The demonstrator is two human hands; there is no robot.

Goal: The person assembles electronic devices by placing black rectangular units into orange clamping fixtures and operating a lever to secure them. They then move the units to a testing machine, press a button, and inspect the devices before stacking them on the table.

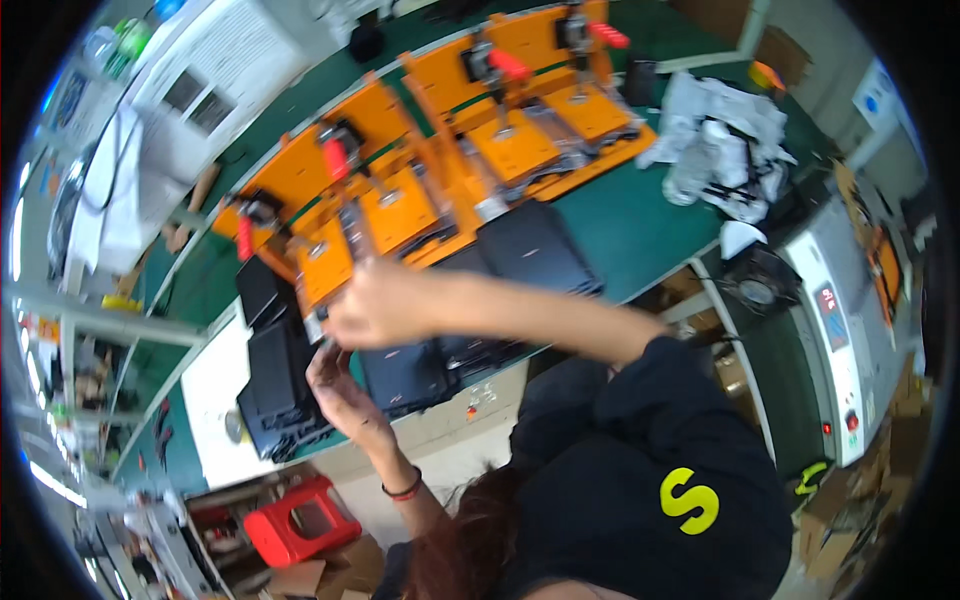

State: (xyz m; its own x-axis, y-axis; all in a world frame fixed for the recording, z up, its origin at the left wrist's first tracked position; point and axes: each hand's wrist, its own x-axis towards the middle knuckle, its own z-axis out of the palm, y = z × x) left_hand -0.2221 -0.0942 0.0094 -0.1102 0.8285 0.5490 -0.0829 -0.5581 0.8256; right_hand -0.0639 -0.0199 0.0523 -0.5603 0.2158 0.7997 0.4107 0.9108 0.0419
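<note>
My right hand (pixel 378 303), smeared by motion, is closed like a fist at the near edge of the left orange clamping fixture (pixel 405 212). Just below it is my left hand (pixel 342 393), its fingers curled up toward the right one. Anything pinched between them is too small or hidden to name. Flat black cases lie around the hands: a stack (pixel 280 385) to the left, one (pixel 408 378) just right of my left hand, and another (pixel 535 250) farther right. The fixture carries toggle clamps with red handles (pixel 335 158).
A second orange fixture (pixel 510 150) stands right of the first on the green tabletop (pixel 640 225). Crumpled clear-white plastic bags (pixel 725 145) lie at the far right, near a black fan (pixel 760 280) and a pale machine (pixel 825 310). Below the table is a red stool (pixel 275 535).
</note>
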